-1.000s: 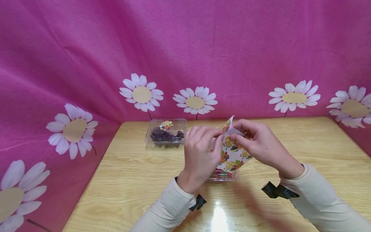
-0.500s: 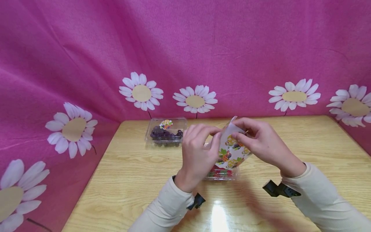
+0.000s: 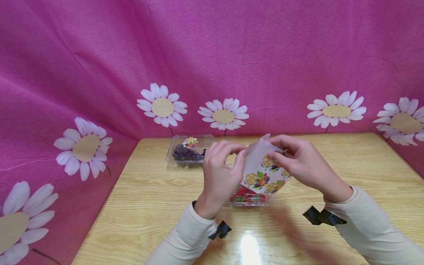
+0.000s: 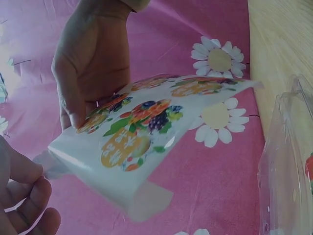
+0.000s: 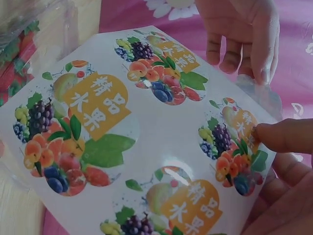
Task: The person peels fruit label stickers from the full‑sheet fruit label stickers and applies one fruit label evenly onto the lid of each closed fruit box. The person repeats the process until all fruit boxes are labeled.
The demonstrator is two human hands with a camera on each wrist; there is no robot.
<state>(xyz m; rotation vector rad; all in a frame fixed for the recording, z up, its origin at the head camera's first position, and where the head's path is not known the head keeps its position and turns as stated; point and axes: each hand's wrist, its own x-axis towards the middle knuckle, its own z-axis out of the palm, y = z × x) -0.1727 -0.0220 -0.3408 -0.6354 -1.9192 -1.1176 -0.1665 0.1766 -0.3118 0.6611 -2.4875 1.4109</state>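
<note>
A white sheet of round fruit stickers (image 3: 253, 163) is held up in the head view, printed with mixed fruit and orange labels. My right hand (image 3: 303, 167) pinches its right part between thumb and fingers. At the opposite edge, my left hand (image 3: 218, 173) has thumb and forefinger on a clear flap (image 4: 49, 164) that juts from the sheet in the left wrist view. The sheet bends, and a corner curls toward that camera. Just below it stands a clear plastic box of strawberries (image 3: 246, 197), partly hidden by the sheet and left hand.
Farther back on the wooden table (image 3: 149, 198) stands a clear box of dark grapes (image 3: 183, 152), a fruit sticker (image 3: 190, 142) on its lid. A pink cloth (image 3: 271, 66) with white daisies hangs behind the table and along its sides.
My left hand has moved a little left, away from the right hand. The sheet has turned, its paler, plain area now facing the head camera, and more strawberries show beneath.
</note>
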